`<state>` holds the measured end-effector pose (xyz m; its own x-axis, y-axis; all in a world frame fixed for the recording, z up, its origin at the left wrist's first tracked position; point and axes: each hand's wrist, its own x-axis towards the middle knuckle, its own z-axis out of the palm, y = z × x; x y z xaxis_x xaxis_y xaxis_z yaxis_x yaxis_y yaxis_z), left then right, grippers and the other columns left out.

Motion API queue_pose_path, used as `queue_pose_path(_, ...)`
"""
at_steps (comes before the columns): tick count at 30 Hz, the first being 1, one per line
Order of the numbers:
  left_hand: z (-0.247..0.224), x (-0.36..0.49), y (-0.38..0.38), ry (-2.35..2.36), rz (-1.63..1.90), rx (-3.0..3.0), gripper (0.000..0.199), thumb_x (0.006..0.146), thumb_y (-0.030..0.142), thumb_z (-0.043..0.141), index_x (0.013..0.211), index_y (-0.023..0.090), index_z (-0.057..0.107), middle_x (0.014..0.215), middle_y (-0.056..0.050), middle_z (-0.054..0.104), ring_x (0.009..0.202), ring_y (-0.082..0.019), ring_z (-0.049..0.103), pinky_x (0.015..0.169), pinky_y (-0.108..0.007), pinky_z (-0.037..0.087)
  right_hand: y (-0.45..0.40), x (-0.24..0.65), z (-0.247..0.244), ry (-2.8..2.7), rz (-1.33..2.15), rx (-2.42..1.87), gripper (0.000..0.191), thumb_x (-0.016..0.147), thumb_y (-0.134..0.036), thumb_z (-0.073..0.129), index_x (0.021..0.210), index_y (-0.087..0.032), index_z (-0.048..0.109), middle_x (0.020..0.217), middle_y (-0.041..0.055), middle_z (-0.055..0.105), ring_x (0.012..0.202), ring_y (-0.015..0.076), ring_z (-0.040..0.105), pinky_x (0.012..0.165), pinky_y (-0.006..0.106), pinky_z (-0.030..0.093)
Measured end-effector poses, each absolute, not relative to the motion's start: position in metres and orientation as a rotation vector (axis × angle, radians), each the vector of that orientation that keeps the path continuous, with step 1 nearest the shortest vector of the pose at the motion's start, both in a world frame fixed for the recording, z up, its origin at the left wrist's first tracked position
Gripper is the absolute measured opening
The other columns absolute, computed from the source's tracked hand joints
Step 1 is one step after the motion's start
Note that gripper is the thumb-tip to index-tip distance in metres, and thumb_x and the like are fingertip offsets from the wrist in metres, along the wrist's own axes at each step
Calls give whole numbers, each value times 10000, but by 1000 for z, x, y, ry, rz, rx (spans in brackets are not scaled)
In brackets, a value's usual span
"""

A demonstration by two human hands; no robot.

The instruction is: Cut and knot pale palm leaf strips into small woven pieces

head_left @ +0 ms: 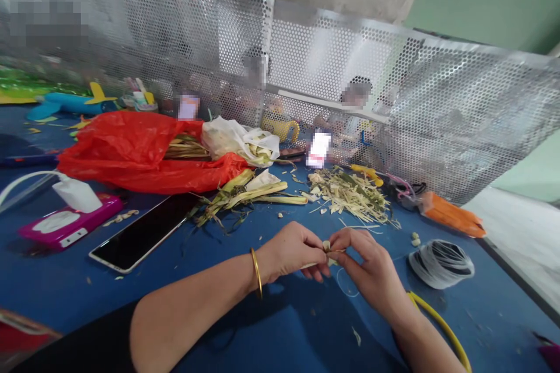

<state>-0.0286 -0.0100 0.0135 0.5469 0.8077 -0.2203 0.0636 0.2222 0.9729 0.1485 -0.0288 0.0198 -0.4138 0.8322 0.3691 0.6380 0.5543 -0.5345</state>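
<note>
My left hand (294, 249), below a gold bangle (256, 274), pinches a small pale piece of plant leaf (326, 246) over the blue table. The fingertips of my right hand (370, 257) meet it from the other side and are closed on the same piece. Fingers cover most of it, so its exact shape is hidden. A thin, clear thread (345, 287) hangs in a loop under the right fingers. Beyond the hands lie a heap of shredded leaf strips (350, 195) and a bundle of long pale stalks (258, 191).
A red plastic bag (126, 151), a phone (144, 233) and a magenta power strip (72, 221) lie left. On the right are a coil of clear cord (441, 263), an orange packet (452, 214) and a yellow tube (437, 317). A perforated metal screen (324, 52) borders the table's back.
</note>
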Motion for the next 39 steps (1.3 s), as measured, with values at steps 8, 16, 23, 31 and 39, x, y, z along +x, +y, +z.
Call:
queue_pose_path(8,11,-30,-8,865,560,1252,120,602,186,576,544,160,678,562,-26,642,499,-123,564,540,-240,440,-33,148,22,-2080,751,-1162,161,864,-213,529,995,-239,620,834,0,635,764,150,578,701,258,437)
queue_pose_path(16,15,-33,-5,741,808,1109,378,746,520,601,761,160,714,812,-56,672,767,-155,582,715,-241,426,-29,139,13,-1544,865,-1290,175,823,-351,572,764,-187,590,600,-23,536,578,134,477,551,246,373)
queue_pose_path(23,4,-18,-11,773,905,1046,246,629,310,781,772,150,661,732,-10,650,734,-126,586,720,-235,429,-35,124,5,-1363,893,-1256,169,804,-359,589,746,-201,576,615,-11,566,593,150,516,552,255,415)
queue_pose_path(31,-2,-14,-16,781,892,892,308,623,295,796,822,165,600,780,3,657,763,-130,632,755,-253,480,-34,123,-9,-1343,861,-1328,172,814,-373,578,785,-205,604,616,-30,559,574,140,492,539,249,398)
queue_pose_path(39,-1,-14,-14,763,889,896,295,616,292,794,781,165,585,745,-2,663,728,-153,657,793,-289,484,-31,127,1,-1275,1065,-1252,178,747,-352,637,697,-184,606,582,-28,583,546,125,523,543,246,411)
